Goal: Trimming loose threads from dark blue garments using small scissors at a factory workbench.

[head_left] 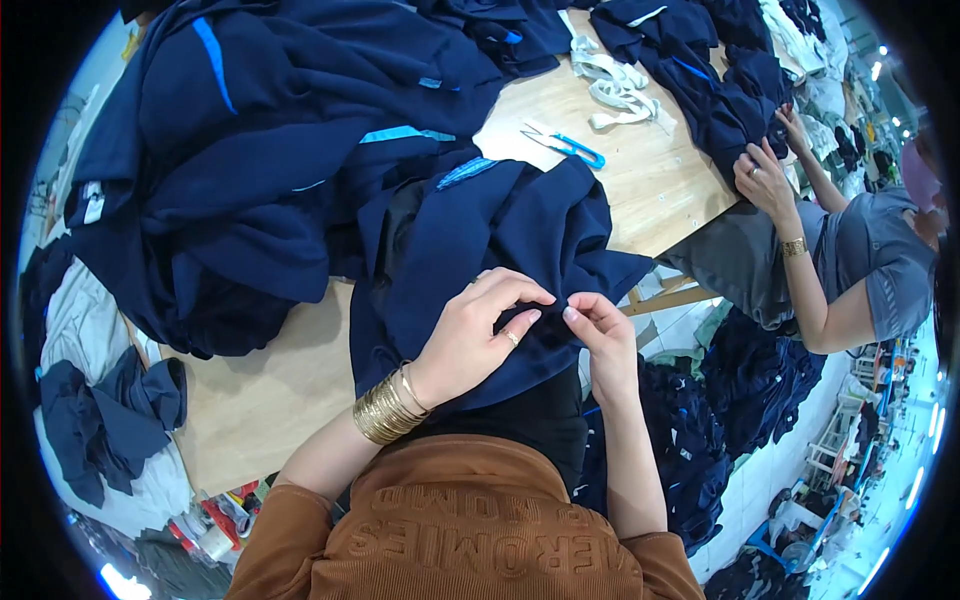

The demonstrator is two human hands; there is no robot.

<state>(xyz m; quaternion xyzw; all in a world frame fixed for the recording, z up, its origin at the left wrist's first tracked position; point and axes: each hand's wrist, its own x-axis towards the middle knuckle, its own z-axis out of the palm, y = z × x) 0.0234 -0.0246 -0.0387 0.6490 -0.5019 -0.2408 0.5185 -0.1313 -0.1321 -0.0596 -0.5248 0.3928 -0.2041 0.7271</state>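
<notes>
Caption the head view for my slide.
Left fingers and right fingers close together at a dark blue garment, blue snips on the table beyond.

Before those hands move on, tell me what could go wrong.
The gold bracelets by the left hand might snag the dark blue garment close to them. The blue snips lie near the garment's far side, so pulling the cloth could knock or cover them.
</notes>
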